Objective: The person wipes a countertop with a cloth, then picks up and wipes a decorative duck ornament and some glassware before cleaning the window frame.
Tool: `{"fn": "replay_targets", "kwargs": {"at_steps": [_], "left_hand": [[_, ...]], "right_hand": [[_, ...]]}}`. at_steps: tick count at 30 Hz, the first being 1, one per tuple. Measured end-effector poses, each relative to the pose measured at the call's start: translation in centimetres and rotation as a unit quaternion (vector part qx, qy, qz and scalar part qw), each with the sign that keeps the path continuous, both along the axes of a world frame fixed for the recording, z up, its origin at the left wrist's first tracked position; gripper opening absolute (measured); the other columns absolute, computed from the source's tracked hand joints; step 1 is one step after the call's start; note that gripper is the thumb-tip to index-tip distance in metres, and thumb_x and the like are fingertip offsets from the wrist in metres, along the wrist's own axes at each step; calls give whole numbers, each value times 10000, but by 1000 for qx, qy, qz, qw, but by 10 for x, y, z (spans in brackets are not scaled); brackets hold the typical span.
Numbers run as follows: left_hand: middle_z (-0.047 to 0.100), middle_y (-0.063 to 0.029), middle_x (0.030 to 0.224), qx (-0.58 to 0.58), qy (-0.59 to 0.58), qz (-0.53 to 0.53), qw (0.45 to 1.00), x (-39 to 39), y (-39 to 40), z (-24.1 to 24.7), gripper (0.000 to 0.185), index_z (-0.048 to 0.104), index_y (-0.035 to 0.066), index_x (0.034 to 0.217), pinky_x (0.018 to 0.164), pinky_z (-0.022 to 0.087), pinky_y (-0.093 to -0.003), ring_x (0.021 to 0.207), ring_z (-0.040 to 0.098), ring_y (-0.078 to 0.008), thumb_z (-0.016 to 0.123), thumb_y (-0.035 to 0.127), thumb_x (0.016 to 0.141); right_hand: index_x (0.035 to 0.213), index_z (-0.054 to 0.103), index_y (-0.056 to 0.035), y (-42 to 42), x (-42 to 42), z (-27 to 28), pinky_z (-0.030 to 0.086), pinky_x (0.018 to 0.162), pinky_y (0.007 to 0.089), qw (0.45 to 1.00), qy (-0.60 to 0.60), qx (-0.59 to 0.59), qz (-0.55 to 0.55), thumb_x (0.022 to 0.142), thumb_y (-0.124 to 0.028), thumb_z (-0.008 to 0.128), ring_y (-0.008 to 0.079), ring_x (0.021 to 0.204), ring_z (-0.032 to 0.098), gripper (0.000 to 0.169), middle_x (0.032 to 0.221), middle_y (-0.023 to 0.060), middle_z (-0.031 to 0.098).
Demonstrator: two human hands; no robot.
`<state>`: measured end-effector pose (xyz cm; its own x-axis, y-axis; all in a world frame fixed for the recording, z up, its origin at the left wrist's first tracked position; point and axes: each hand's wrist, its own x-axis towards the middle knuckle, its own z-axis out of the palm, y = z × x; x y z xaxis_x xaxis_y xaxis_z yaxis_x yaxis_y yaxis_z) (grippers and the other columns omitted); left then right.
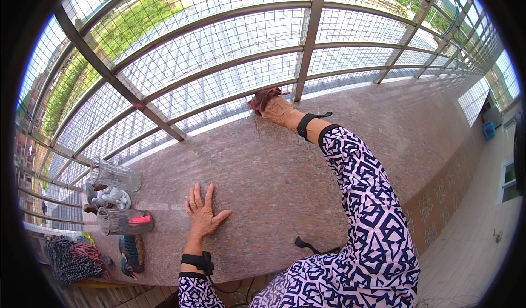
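My right hand point(277, 110) grips a bunched dark reddish-brown cloth point(265, 99). The arm reaches forward, and the cloth is at the lowest rail of the metal railing point(230, 103), beside an upright post. My left hand point(202, 214) lies palm down on the speckled reddish stone ledge point(279, 184), fingers spread, holding nothing. To its left are two clear glass vessels point(141, 221), with a white figurine point(113, 197) between them. Part of the cloth is hidden behind my right fingers.
A painted duck figurine point(132, 254) and a grey and reddish mop head point(76, 260) lie at the near left. Wire mesh point(246, 28) backs the railing. A blue stool point(488, 130) stands on the tiled floor point(460, 225) at right. A black strap point(306, 244) hangs near my body.
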<state>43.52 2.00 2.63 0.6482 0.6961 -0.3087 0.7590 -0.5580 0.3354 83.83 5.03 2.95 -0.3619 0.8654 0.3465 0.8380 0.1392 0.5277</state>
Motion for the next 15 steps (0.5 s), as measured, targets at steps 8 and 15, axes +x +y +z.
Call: {"fn": "replay_targets", "kwargs": {"at_steps": [8, 15], "left_hand": [[-17, -178, 1500, -4, 41, -6, 999, 12, 2, 8, 949, 147, 261, 1452, 1060, -21, -542, 1377, -65, -367, 587, 667, 715], [79, -204, 1473, 153, -105, -75, 980, 84, 12, 41, 913, 179, 250, 1445, 1037, 159, -577, 1342, 114, -433, 621, 607, 731]], "right_hand": [[896, 594, -15, -81, 37, 114, 453, 735, 333, 982, -63, 102, -144, 762, -122, 563, 214, 800, 588, 174, 765, 81, 605], [936, 649, -156, -46, 47, 256, 465, 824, 389, 920, 2, 392, 3, 712, -133, 685, 237, 957, 528, 228, 1000, 64, 551]]}}
